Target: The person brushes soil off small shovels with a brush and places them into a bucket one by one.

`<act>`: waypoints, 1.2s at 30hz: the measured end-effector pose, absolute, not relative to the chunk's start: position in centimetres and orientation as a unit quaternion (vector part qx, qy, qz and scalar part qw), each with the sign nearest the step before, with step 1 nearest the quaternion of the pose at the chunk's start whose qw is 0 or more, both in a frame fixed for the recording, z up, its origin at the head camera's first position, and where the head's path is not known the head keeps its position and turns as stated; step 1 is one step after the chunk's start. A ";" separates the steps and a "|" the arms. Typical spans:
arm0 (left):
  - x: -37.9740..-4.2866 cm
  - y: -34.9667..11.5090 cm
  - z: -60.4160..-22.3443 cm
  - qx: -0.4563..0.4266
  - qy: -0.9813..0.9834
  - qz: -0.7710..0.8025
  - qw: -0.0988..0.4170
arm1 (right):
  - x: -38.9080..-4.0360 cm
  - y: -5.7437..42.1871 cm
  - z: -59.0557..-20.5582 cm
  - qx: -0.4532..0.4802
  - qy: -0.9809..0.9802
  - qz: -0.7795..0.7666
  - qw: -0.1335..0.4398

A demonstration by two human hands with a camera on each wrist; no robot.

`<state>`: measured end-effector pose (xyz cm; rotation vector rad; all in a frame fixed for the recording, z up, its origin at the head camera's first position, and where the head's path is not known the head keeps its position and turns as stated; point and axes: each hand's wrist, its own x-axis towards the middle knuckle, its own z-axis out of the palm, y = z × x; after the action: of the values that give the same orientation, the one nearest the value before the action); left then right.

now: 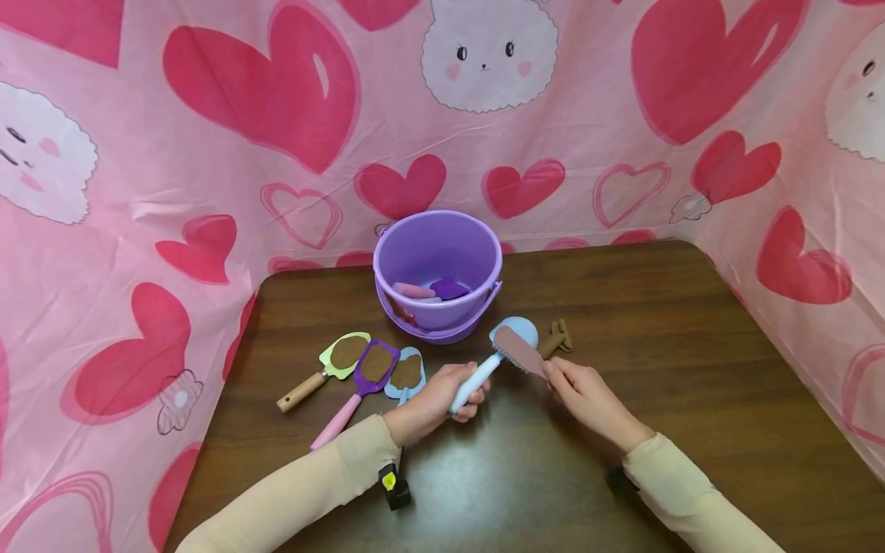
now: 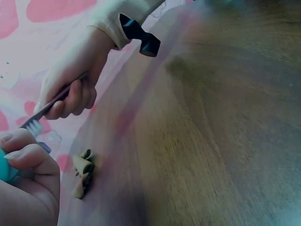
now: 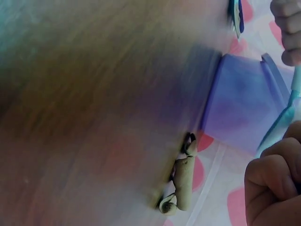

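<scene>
Near the middle of the table (image 1: 553, 468), the left hand (image 1: 437, 401) curls its fingers round the handle of a blue shovel (image 1: 477, 382), its head pointing to 1 o'clock, likely so the head stays steady. At 3 o'clock from it, the right hand (image 1: 586, 395) has its fingers closed narrow on the end of a brush (image 1: 520, 349). The bristles lie across the shovel's head, but I can't tell if they touch. Holding each by its end seems to keep fingers out of the way.

At 9 o'clock, a green shovel (image 1: 336, 357), a purple shovel (image 1: 367, 382) and a light blue shovel (image 1: 404, 390) sit side by side, brown patches up, maybe so each is easy to grab. The bucket (image 1: 449, 316) stands at 12 o'clock, with more things inside. Curled brown bits (image 1: 555, 339) lie at 1 o'clock.
</scene>
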<state>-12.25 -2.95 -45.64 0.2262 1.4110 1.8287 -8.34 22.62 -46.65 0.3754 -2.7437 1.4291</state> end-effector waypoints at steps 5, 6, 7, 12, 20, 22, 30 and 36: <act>-12.2 -2.8 -45.5 0.098 0.545 0.728 0.405 | -8.5 23.0 -46.9 0.080 -0.881 0.465 0.036; -12.1 -2.8 -45.4 0.099 0.543 0.728 0.406 | -8.6 23.2 -47.0 0.072 -0.881 0.466 0.038; -12.1 -2.9 -45.4 0.100 0.541 0.729 0.407 | -8.7 23.3 -47.1 0.065 -0.881 0.467 0.041; -12.1 -2.9 -45.5 0.093 0.540 0.730 0.409 | -9.0 24.0 -47.3 0.025 -0.888 0.456 0.052; -11.8 -2.4 -45.8 0.093 0.596 0.703 0.378 | -8.7 23.3 -46.4 0.070 -0.887 0.455 0.033; -11.7 -2.4 -45.9 0.097 0.609 0.694 0.371 | -8.6 23.1 -46.3 0.095 -0.888 0.450 0.022; -11.5 -2.6 -45.9 0.116 0.621 0.685 0.364 | -8.8 23.8 -46.5 0.028 -0.902 0.430 0.033; -11.2 -3.0 -45.7 0.139 0.623 0.681 0.358 | -8.9 24.6 -46.8 -0.022 -0.906 0.416 0.078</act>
<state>-11.22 -2.99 -45.72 0.3588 1.6087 1.7574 -8.94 24.61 -46.77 -0.0670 -2.7117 1.2453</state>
